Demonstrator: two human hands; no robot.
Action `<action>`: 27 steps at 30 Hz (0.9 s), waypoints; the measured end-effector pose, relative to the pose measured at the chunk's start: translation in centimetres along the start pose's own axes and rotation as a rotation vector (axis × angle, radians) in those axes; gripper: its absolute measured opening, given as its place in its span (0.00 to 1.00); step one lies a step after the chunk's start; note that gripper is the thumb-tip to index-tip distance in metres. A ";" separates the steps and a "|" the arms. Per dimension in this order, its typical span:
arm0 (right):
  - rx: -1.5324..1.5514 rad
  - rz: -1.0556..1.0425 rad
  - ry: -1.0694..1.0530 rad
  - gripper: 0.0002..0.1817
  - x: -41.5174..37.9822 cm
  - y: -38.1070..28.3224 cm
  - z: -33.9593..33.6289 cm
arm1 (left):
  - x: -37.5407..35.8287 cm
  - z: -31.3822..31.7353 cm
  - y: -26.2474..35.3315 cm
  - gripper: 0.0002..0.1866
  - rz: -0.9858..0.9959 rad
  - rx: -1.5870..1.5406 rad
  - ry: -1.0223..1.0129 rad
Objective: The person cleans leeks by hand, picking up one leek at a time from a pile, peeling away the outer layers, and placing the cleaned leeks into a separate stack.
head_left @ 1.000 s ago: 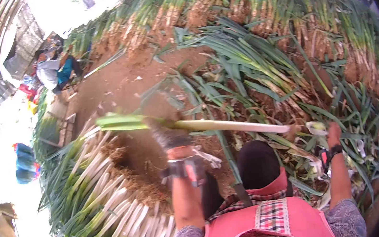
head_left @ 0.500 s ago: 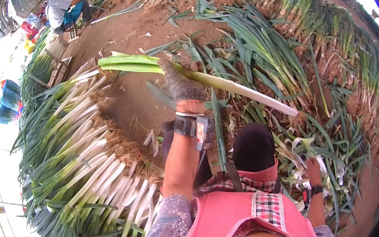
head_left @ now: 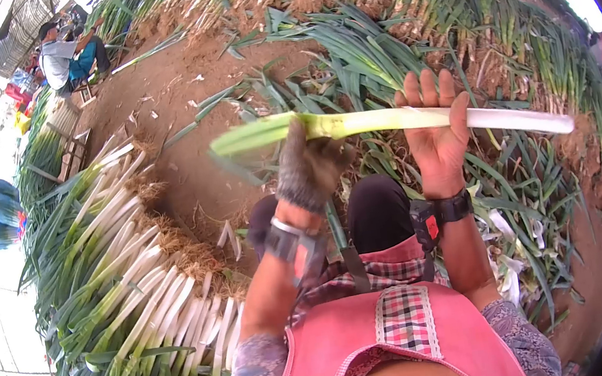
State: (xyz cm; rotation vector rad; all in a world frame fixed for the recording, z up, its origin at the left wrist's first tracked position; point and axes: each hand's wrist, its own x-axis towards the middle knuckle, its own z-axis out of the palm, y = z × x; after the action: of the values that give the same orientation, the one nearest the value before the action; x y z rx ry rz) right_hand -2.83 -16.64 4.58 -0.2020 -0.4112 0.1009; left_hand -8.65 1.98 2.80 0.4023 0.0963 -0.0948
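A long leek (head_left: 384, 120) lies across the view above my knees, its green end to the left, its white root end to the right. My left hand (head_left: 307, 165), in a grey-brown glove, is closed round the green part. My bare right hand (head_left: 437, 126) is at the white stem, palm up, with the fingers behind the stem and the thumb over its front. Below the leek are my dark knees and the pink apron (head_left: 337, 337).
Stacked leeks (head_left: 135, 265) lie in a curved row on the left, roots inward. More leeks (head_left: 366, 48) are heaped ahead and to the right, with trimmed leaves (head_left: 508, 236) beside my right arm. Another person (head_left: 59, 56) sits at the upper left.
My right hand has come up from the trimmed leaves to the leek's white stem. The leek has turned nearer to level and shifted right, still in my left hand.
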 end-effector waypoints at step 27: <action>-0.171 0.179 -0.227 0.29 -2.5 5.6 2.6 | -8.1 2.2 5.7 0.21 1.394 2.240 0.166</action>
State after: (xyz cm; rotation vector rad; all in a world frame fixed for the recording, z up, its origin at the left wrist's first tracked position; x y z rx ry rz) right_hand -6.48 -11.07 4.75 -0.3984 -0.6281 0.2667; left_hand -15.92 6.90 7.88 2.6024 -0.2052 1.3642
